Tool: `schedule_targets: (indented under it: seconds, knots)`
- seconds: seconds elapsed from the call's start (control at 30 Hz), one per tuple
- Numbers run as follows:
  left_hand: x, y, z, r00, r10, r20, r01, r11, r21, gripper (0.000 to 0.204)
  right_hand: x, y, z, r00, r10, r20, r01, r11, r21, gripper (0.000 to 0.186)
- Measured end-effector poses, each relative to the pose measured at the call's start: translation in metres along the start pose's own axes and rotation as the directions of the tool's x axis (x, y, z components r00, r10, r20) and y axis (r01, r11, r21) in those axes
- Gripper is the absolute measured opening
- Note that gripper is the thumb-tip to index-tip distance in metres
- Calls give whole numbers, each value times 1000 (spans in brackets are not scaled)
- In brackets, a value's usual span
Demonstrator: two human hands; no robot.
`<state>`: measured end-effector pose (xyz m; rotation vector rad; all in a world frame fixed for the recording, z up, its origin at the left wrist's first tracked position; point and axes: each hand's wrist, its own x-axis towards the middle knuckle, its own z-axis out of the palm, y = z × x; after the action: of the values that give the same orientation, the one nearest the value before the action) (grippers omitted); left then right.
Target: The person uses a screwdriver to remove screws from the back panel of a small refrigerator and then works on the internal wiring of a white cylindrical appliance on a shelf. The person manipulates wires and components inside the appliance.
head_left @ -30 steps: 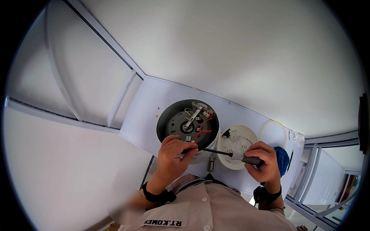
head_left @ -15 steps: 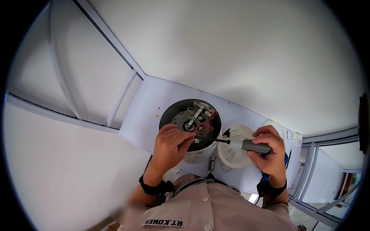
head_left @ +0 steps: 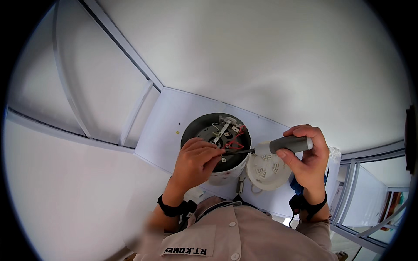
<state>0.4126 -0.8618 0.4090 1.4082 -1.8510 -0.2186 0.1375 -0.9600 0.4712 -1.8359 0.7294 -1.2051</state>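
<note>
An upturned round appliance (head_left: 204,130) stands on a white table (head_left: 170,126), its dark open base showing metal brackets and red wires (head_left: 235,141). My left hand (head_left: 196,163) rests on the near rim of that base, fingertips pinched at the screwdriver's tip. My right hand (head_left: 307,158) grips the grey handle of a screwdriver (head_left: 278,145), whose black shaft points left into the base. A white round vented cover (head_left: 266,170) lies beside the appliance, under the screwdriver.
Something blue (head_left: 297,188) shows behind my right wrist. A small metal piece (head_left: 240,186) sits at the table's near edge. White wall panels with rails fill the left; window frames (head_left: 365,209) run along the lower right.
My right hand has risen and swung the screwdriver level, its tip now inside the open base. My left hand shifted right along the rim to meet the tip.
</note>
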Motion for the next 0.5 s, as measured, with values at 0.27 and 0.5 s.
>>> schedule_targets:
  seconds: [0.27,0.5]
  knots:
    - [-5,5,-6,998,13,56,-21,990,139,34,18,-9,15,1000,6,14,-5,999,-41,43]
    - [-11,5,-5,997,40,59,-51,979,196,38,30,-16,22,998,-10,65,15,997,-77,41]
